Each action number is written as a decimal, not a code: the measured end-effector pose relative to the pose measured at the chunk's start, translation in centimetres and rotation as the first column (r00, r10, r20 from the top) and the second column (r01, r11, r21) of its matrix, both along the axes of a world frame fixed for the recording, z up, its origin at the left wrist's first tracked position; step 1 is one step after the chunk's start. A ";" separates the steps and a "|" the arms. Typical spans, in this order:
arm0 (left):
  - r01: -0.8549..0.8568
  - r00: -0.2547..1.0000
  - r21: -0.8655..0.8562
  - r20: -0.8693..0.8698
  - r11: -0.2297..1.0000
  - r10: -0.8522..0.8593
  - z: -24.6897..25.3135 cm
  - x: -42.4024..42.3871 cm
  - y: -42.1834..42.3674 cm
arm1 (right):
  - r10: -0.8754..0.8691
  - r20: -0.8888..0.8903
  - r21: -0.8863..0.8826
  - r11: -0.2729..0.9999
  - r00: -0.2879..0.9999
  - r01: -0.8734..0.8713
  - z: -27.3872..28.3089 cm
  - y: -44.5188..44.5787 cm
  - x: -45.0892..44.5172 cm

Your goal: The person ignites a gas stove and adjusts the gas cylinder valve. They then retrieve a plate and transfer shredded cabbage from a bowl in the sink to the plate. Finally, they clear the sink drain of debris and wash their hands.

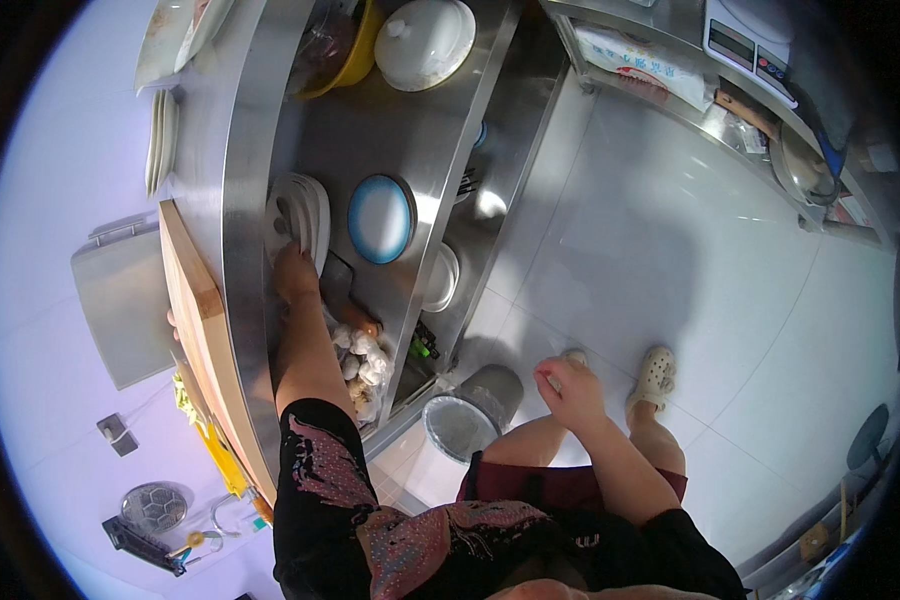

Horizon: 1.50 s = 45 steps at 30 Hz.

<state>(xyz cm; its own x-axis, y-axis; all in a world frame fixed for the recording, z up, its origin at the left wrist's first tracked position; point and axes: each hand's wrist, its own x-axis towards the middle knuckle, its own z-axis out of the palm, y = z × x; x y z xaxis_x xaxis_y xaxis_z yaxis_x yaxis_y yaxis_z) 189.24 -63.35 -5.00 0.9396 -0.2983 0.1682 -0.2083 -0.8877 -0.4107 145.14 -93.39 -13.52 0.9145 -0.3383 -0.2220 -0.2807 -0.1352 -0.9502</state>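
Observation:
My left hand (295, 274) reaches under the steel counter onto a metal shelf and touches the near edge of a stack of white plates (311, 217); whether its fingers grip them is hidden. Beside the stack lies a blue-rimmed plate (379, 219). Closer to my body, a cleaver with a wooden handle (361, 319) and a plastic bag of garlic bulbs (365, 360) rest on the same shelf. My right hand (568, 391) hangs over the floor with its fingers curled, and nothing shows in it.
A white lidded pot (425, 41) and a yellow basket (360, 56) stand farther along the shelf. The lower shelf holds white dishes (441, 277). Lined bins (461, 429) stand near my legs. A wooden board (210, 307) lies on the counter. At the right, a rack bears a kitchen scale (750, 56).

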 end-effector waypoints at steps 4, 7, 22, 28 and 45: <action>0.100 0.993 0.032 0.066 0.994 -0.102 0.3 -0.8 1.2 | 0.021 0.012 0.026 0.999 1.000 -0.022 0.0 0.5 0.7; 0.191 0.974 -0.057 0.136 0.980 -0.182 1.5 -2.8 0.9 | 0.030 0.027 0.052 0.998 0.999 -0.032 0.1 0.8 1.0; 0.768 0.528 -0.432 0.010 0.473 -0.849 5.1 -22.8 -12.6 | -0.174 0.174 0.801 0.598 0.969 -0.036 0.7 -4.0 1.9; 0.874 0.259 -0.419 -0.029 0.247 -0.965 3.6 -25.0 -18.2 | -0.308 0.133 0.892 0.452 0.942 0.022 3.2 -7.3 1.3; 0.452 0.490 -0.671 -0.363 0.587 -0.793 4.9 -26.4 -26.0 | -0.428 -0.017 0.858 0.457 0.904 0.233 0.5 -7.8 -0.9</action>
